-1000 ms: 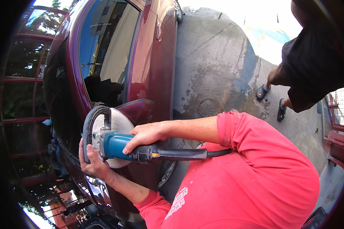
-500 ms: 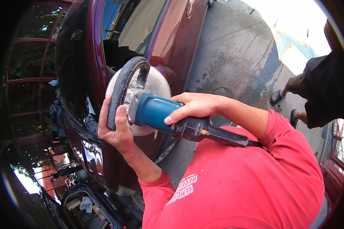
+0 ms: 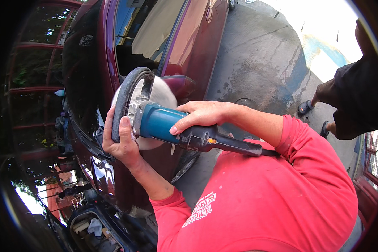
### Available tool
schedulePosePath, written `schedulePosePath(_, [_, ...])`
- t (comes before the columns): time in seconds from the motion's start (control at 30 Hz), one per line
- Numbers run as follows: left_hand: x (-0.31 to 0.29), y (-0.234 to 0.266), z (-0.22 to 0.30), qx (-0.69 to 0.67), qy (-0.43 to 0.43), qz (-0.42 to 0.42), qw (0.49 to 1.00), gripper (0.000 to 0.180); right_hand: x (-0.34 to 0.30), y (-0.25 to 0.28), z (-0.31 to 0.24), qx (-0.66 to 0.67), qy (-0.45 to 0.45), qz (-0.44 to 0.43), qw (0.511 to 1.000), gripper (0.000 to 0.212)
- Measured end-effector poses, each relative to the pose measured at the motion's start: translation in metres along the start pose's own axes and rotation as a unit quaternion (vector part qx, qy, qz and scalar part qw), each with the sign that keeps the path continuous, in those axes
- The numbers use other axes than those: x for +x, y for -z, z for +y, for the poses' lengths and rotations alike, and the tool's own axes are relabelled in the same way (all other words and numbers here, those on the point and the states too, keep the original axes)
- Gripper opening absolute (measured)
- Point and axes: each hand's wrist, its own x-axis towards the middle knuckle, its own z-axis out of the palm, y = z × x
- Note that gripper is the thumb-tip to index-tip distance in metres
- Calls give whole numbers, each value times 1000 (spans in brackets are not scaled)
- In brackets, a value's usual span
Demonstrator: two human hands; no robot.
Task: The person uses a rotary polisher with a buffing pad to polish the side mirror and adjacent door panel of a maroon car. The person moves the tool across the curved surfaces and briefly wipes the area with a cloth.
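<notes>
Floor [image 3: 256, 54] was grey concrete, stained dark in patches; a maroon car [image 3: 199, 42] stood at left, a person [image 3: 359, 96] in black at right; some open black shell [image 3: 115, 224] had a pale rag [image 3: 95, 227] in it; the polisher [image 3: 159, 126] was by the car's mirror [image 3: 179, 86], left hand [image 3: 125, 148] wrapped round its loop handle [image 3: 122, 95], right hand [image 3: 203, 114] gripping its teal body [image 3: 153, 117].

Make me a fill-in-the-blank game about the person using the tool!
1. The left hand and right hand share a teal-and-black power polisher; its curved black loop handle is gripped by the ____ one.
2. The polisher's round, woolly-looking pad is coloured ____.
3. The shiny dark glass window belongs to a maroon ____.

Missing words: left; white; car.
</notes>
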Motion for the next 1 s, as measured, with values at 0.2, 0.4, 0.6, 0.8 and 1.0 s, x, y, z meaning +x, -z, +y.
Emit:
schedulePosePath(0.2, [-45,-70,33,23,-53,-43,997,44,-79,31,4,14,-65,14,998,86])
schedulePosePath(0.4, [-24,-60,31,21,-91,-18,996,42,-62,20,-12,22,-86,34,995,88])
schedulePosePath(0.6, [6,2,0,-1,-26,45,999,39,8,0,-30,-34,-26,-3,999,82])
schedulePosePath(0.8, [-7,31,-9,13,20,74,997,37,32,-15,-23,-34,-63,-19,997,89])
schedulePosePath(1.0, [-6,4,6,-23,14,52,998,39,0,-5,-32,-37,-61,4,997,87])
